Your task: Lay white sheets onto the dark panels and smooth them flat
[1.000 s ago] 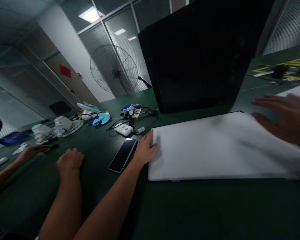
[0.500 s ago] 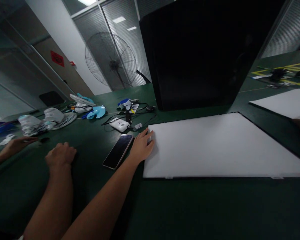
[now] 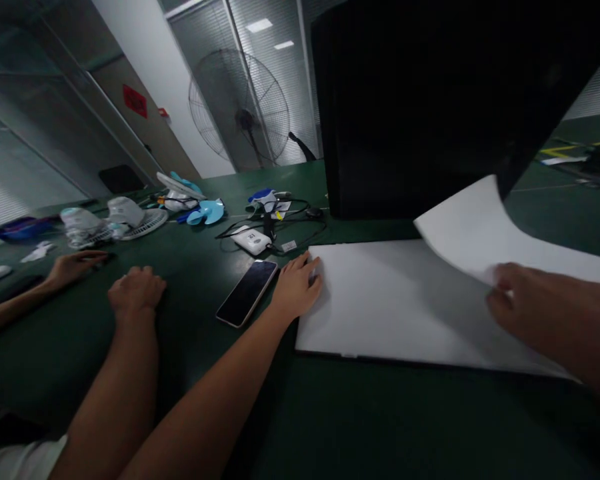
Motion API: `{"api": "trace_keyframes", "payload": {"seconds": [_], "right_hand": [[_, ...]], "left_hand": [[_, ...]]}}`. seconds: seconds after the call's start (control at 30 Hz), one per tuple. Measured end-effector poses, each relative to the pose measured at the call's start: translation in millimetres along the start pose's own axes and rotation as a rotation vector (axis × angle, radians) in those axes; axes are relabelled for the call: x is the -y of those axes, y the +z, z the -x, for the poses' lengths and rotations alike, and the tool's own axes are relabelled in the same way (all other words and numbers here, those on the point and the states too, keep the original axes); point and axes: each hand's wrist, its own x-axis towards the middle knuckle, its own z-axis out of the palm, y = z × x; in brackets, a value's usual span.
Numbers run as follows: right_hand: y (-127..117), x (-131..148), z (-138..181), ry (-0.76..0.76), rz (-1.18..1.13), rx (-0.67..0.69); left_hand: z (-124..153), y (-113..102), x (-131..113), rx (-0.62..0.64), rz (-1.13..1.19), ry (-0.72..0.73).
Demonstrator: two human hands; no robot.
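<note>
A wide white panel (image 3: 370,313) with a thin dark edge lies flat in front of me on the green table. My left hand (image 3: 297,285) rests on its left edge, fingers stretched out and apart. Above the panel's right part, my right hand (image 3: 545,307) pinches the near edge of a thin white sheet (image 3: 473,227) between thumb and fingers. The sheet curves, its left corner raised and its right part running out past my hand. Its shadow falls on the panel. The panel's right end is partly hidden by my right hand and the sheet.
A phone (image 3: 247,293) lies left of my left hand. Behind it are a white device (image 3: 251,239) with cables and small fan parts (image 3: 207,212). A large black screen (image 3: 430,113) stands behind the panel. At left rest a co-worker's forearm and closed hand (image 3: 137,293), and another hand (image 3: 77,265).
My right hand has brought the white sheet from the far right over the panel's right part, and the sheet now bends upward. My left hand stays on the panel's left edge. The view has shifted slightly.
</note>
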Motion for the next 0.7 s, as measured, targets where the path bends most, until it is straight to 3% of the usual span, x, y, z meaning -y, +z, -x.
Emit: {"api": "trace_keyframes", "payload": {"seconds": [0.1, 0.17, 0.23, 0.57, 0.7], "right_hand": [[-0.4, 56.4, 18.6, -0.361, -0.014, -0.134], [4.1, 71.4, 24.6, -0.613, -0.082, -0.264], [8.1, 72.8, 24.9, -0.772, -0.134, -0.304], [-13.1, 72.7, 20.3, -1.029, -0.326, -0.051], [-10.0, 58.6, 15.5, -1.035, -0.268, -0.055]], "left_hand": [[2.0, -1.0, -1.4, -0.019, 0.002, -0.006], [3.4, -1.3, -1.5, -0.027, 0.012, -0.004], [4.2, -1.4, -1.2, -0.022, 0.022, 0.010], [1.7, -1.3, -0.3, 0.064, 0.035, -0.035], [3.5, -3.8, -0.5, 0.056, 0.056, -0.010]]}}
